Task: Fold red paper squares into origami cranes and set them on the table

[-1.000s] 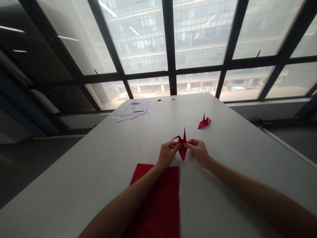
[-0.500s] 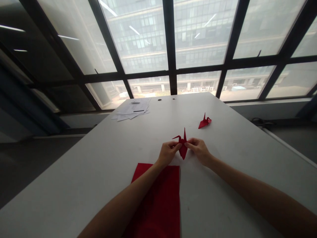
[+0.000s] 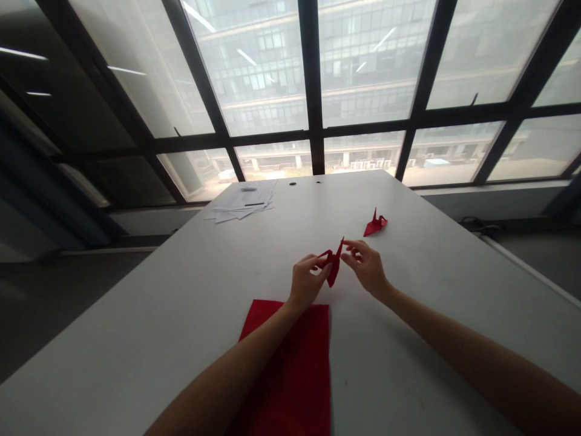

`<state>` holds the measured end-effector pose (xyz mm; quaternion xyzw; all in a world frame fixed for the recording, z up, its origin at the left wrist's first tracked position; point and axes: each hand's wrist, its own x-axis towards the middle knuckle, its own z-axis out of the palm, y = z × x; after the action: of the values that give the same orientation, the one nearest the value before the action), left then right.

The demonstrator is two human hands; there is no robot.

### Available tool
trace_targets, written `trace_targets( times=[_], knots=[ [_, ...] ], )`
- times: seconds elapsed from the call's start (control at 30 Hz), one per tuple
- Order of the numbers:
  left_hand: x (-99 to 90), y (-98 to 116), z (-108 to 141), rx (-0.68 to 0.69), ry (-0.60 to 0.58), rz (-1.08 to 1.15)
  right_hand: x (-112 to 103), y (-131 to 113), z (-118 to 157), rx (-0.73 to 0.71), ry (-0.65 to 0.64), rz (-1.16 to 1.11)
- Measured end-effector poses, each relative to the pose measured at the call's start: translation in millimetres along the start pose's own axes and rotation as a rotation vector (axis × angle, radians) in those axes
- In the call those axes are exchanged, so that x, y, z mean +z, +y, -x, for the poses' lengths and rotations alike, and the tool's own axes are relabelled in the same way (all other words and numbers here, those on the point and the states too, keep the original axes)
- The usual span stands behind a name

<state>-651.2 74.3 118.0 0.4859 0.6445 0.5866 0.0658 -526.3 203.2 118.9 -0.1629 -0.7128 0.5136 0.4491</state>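
Note:
A red folded paper crane [image 3: 333, 266] is pinched between the thumb and fingers of my left hand [image 3: 306, 281], its pointed body hanging down and a thin spike standing up. My right hand [image 3: 365, 266] is just right of the crane with thumb and index finger apart; the index fingertip is at the spike's upper end and seems to touch it. Part of the crane's bent neck is behind my left fingers. A second red paper crane [image 3: 375, 225] rests on the table farther back to the right.
Red paper [image 3: 304, 363] lies on the white table [image 3: 181, 315], partly beneath my left forearm. Loose white sheets [image 3: 240, 206] with a dark pen-like stick and a small object on them lie at the back left. Large windows [image 3: 367, 60] rise beyond the table.
My right hand has come off the crane's side, and its index finger has moved up to the spike. The crane has tilted slightly, still in my left hand.

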Motion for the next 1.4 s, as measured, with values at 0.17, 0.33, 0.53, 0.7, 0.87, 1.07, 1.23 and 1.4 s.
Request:
trace_targets(
  times=[0.17, 0.33, 0.53, 0.7, 0.87, 1.07, 1.23, 1.4],
  knots=[
    [-1.2, 3.5, 3.6, 0.208, -0.033, -0.296, -6.7, -14.8, -8.6, -0.040, 0.032, 0.125],
    [-2.1, 0.3, 3.2, 0.180, -0.063, -0.242, -20.5, -26.5, -22.3, -0.057, -0.062, 0.220],
    [-2.6, -17.7, -7.2, -0.194, 0.009, 0.078, -47.9, -39.1, -44.0, -0.034, -0.437, 0.263],
    [-1.7, -19.2, -12.0, -0.383, -0.207, 0.439, -56.0, -45.8, -64.8, -0.045, -0.627, 0.308],
    [0.4, -18.8, -12.3, -0.283, -0.173, 0.395, -53.7, -51.3, -81.5, -0.073, -0.757, 0.482],
    [0.5, -27.5, -15.4, -0.231, 0.044, 0.244, -45.0, -38.6, -97.3, -0.136, -0.673, 0.635],
    [-4.4, -31.2, -18.3, -0.255, 0.123, 0.174, -33.5, -19.9, -123.7, -0.168, -0.623, 0.755],
    [-22.9, -29.0, -23.1, -0.291, 0.004, 0.073, -45.2, -12.3, -145.0, -0.154, -0.542, 0.886]
  ],
)
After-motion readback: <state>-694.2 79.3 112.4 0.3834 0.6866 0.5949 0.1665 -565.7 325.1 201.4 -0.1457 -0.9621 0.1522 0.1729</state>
